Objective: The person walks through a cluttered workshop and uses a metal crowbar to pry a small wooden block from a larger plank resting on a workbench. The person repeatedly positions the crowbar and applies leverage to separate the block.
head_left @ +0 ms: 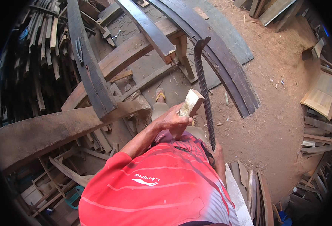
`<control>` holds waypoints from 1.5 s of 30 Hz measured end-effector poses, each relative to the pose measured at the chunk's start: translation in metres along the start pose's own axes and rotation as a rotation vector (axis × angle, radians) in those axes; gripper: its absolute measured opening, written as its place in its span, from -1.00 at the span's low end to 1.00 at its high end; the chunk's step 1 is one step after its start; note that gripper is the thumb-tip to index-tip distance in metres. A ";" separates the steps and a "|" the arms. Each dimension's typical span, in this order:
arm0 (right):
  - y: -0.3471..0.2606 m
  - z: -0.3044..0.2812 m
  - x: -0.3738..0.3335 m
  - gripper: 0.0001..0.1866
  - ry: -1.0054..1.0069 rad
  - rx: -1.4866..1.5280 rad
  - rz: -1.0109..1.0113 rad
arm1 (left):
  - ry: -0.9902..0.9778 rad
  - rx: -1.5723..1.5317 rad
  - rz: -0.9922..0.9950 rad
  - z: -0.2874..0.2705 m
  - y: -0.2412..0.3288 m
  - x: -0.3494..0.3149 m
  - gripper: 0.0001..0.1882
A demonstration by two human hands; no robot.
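Note:
In front of my body, my left hand (172, 119) is closed round a short wooden block (191, 103) with a pale, worn face pointing up. On the right, my right hand (217, 156) grips the lower end of a dark ribbed steel pry bar (203, 81). The bar stands nearly upright and its bent, flattened tip is at the top. It passes just right of the block, and I cannot tell whether they touch. Part of my right hand's fingers is hidden behind the bar and my shirt.
A dark plank (88, 60) and a smooth board (151, 28) lie across a wooden trestle beam (130, 49). A long dark moulded timber (226, 69) slopes down to the right. A thick beam (56, 130) crosses on the left. Stacked timber (41, 41) stands far left; panels (322, 94) lean at right.

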State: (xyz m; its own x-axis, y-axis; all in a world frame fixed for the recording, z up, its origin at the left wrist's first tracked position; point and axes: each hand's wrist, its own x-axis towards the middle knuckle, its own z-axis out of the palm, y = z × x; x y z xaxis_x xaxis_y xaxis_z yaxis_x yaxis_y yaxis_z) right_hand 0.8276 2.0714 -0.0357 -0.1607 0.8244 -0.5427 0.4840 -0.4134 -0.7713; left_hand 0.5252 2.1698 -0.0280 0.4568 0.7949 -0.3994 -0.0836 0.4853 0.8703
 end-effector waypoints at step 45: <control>0.031 0.049 -0.008 -0.19 -0.197 -0.038 0.352 | 0.402 -0.317 -0.256 0.050 -0.093 0.042 -0.55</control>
State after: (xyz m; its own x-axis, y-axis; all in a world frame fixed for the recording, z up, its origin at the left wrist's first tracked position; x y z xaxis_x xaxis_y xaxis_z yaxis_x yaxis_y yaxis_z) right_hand 0.8021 2.0329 -0.0713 -0.1398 0.5439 -0.8274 0.5693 -0.6395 -0.5166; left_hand 0.5964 2.1402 -0.1118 0.1295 0.6834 -0.7184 -0.3047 0.7169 0.6271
